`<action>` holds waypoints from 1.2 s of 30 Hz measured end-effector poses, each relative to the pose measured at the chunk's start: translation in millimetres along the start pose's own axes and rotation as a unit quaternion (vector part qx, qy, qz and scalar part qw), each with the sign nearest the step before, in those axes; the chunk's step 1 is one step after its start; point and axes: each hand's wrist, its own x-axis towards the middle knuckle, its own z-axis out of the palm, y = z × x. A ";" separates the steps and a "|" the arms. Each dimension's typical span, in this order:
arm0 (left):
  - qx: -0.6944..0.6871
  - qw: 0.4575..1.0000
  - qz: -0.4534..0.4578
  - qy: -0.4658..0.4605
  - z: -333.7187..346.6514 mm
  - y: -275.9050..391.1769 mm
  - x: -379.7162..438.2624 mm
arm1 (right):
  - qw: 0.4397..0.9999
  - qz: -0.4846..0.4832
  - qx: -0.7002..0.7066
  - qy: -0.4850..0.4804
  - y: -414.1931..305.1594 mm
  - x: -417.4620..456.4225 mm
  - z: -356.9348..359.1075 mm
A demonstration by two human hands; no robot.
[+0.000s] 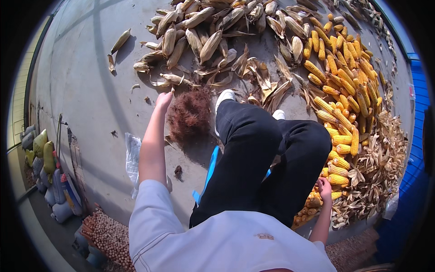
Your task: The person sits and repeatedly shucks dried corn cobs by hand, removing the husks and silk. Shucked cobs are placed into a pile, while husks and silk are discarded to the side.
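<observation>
My left hand (164, 100) reaches forward and is closed at the end of an ear of corn in pale husk (176, 79), which lies at the edge of the husked pile. Beside that hand is a heap of reddish-brown corn silk (190, 115). My right hand (324, 189) is low at my right side, next to the pile of bare yellow corn cobs (340, 170). Its fingers are curled and partly hidden, so whether it holds a cob cannot be told.
Unhusked corn ears (210, 46) lie ahead. Loose dry husks (370, 183) are heaped at the right. A crumpled white plastic bag (132, 159) is left of my arm. Filled sacks (49, 159) stand at the far left, near stacked bare corncobs (110, 234). Blue seat parts (211, 163) show beneath my legs.
</observation>
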 end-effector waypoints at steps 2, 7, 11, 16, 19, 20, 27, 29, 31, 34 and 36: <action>0.025 0.995 0.081 0.044 10.8 28.9 4.6 | 0.997 0.056 0.026 -0.038 -2.0 -0.6 5.9; 0.059 0.985 0.154 0.046 56.3 125.1 43.2 | 0.995 0.080 -0.049 -0.044 53.4 -6.0 5.5; 0.152 0.963 0.195 0.107 94.7 191.8 72.7 | 0.988 0.144 -0.029 -0.050 17.6 -10.2 15.7; 0.189 0.972 0.123 0.070 144.7 257.2 83.7 | 0.981 0.188 -0.027 -0.043 -27.1 -26.3 20.1; 0.131 0.980 0.125 0.082 152.8 255.6 80.7 | 0.987 0.155 -0.034 -0.032 -47.4 -17.1 19.4; 0.079 0.989 0.119 0.038 147.0 246.7 81.8 | 0.991 0.128 -0.039 -0.028 -54.9 -13.0 16.5; -0.214 0.931 0.236 -0.178 112.2 275.1 -41.9 | 0.979 -0.077 -0.073 0.175 -223.7 72.7 0.5; -0.220 0.911 0.292 -0.190 96.6 307.7 -92.0 | 0.960 -0.195 -0.077 0.183 -317.6 77.5 1.6; -0.193 0.885 0.379 -0.187 83.4 338.3 -140.1 | 0.931 -0.327 -0.047 0.156 -392.9 80.3 6.7; -0.146 0.859 0.456 -0.182 53.3 380.8 -227.9 | 0.922 -0.367 0.097 0.075 -470.8 91.6 32.5; -0.173 0.844 0.460 -0.217 31.4 398.3 -285.0 | 0.935 -0.258 0.243 -0.016 -507.8 89.8 50.3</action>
